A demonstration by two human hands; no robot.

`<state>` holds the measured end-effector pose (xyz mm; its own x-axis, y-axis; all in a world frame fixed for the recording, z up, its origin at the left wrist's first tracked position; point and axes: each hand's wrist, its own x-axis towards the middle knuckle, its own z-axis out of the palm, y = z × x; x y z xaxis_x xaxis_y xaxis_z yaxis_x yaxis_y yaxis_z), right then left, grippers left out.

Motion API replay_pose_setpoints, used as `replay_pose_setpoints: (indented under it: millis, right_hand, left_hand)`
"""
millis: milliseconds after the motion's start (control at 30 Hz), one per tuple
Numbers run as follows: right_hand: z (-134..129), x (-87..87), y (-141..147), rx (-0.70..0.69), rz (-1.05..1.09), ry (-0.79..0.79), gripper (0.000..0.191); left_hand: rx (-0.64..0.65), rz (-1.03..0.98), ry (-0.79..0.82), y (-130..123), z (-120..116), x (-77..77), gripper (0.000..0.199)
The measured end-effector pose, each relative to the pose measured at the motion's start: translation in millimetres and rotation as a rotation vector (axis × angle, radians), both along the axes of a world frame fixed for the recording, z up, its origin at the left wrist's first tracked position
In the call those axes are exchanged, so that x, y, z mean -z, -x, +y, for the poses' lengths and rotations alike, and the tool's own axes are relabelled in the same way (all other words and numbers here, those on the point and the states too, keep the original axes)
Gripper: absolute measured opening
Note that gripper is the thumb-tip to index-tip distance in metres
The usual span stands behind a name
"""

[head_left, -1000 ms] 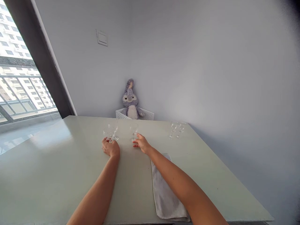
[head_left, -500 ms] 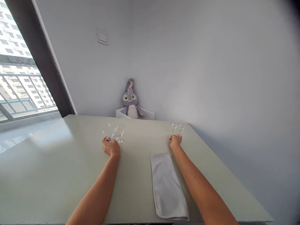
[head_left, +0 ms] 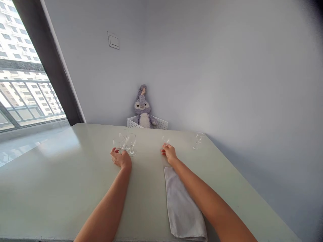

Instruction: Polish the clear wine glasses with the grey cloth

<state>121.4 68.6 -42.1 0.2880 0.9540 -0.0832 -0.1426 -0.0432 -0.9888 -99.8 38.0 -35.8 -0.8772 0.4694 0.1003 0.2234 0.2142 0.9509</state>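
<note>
On the left of the table, my left hand is closed around the lower part of a stemmed glass. Right beside it stand other clear glasses, one of them a stemmed glass just right of my fingers. Near the table's middle, my right hand pinches the lower part of another glass, whose stem is mostly hidden by the fingers. A further stemmed glass stands alone near the back right corner.
A folded grey cloth lies on the pale table, partly under my right forearm. Behind the back edge, a plush rabbit sits in a white perforated basket. Walls rise behind and to the right; a window is at left.
My right hand has moved left with a glass, away from the glass at the back right. My left hand keeps its place at the left glasses. The view has shifted slightly.
</note>
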Motion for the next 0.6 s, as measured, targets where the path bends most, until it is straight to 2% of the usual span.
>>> replay_pose_setpoints:
  millis: [133, 333, 467, 600]
  right_hand:
    - [9, -4.1, 55, -0.13, -0.029, 0.004, 0.007]
    - [31, -10.6, 116, -0.213, -0.041, 0.04, 0.02]
    - [37, -13.4, 141, -0.246, -0.04, 0.045, 0.019]
    - [35, -13.0, 151, -0.291, -0.044, 0.037, 0.007]
  left_hand:
    - [0.006, 0.015, -0.011, 1, 1, 1.3, 0.044]
    - [0.006, 0.036, -0.007, 1, 2, 0.9, 0.043]
    - [0.025, 0.063, -0.013, 1, 2, 1.0, 0.044]
    - [0.042, 0.08, -0.028, 1, 3, 2.1, 0.046]
